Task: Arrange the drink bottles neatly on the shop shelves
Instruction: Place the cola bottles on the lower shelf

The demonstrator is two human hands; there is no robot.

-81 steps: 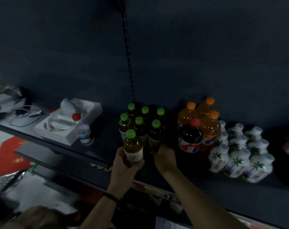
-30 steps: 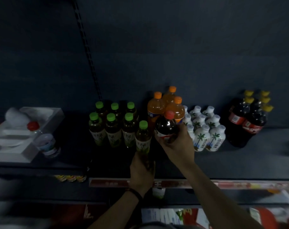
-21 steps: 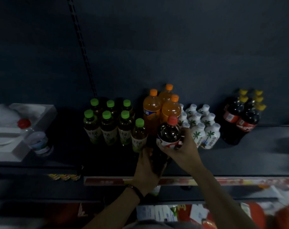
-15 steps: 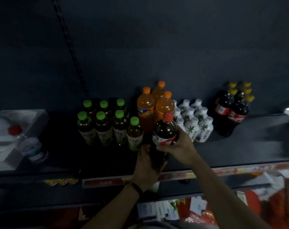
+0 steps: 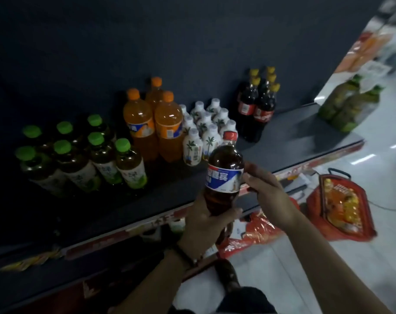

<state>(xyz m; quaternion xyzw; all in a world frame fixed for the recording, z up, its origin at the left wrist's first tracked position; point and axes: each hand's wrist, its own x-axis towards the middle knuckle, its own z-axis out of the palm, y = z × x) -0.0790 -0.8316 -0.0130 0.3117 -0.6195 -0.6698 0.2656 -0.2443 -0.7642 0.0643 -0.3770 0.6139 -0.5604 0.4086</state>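
Observation:
A large dark-drink bottle (image 5: 224, 171) with a red cap and a blue-and-white label is held off the dark shelf (image 5: 290, 137), in front of its edge. My left hand (image 5: 206, 223) grips its lower body from below. My right hand (image 5: 267, 191) holds its side at the label. On the shelf stand several green-capped tea bottles (image 5: 83, 152), three orange soda bottles (image 5: 156, 123), several small white palm-print bottles (image 5: 206, 128) and several yellow-capped cola bottles (image 5: 258, 105).
A red shopping basket (image 5: 342, 205) with goods sits on the white floor at the right. A red plastic bag (image 5: 256, 232) lies below the shelf edge. A wrapped pack of green bottles (image 5: 349, 105) stands at the shelf's right end.
The dark bottle has come away from the orange sodas and off the shelf, toward me. My left hand left the green tea bottle and took the dark bottle's base. The view swung right.

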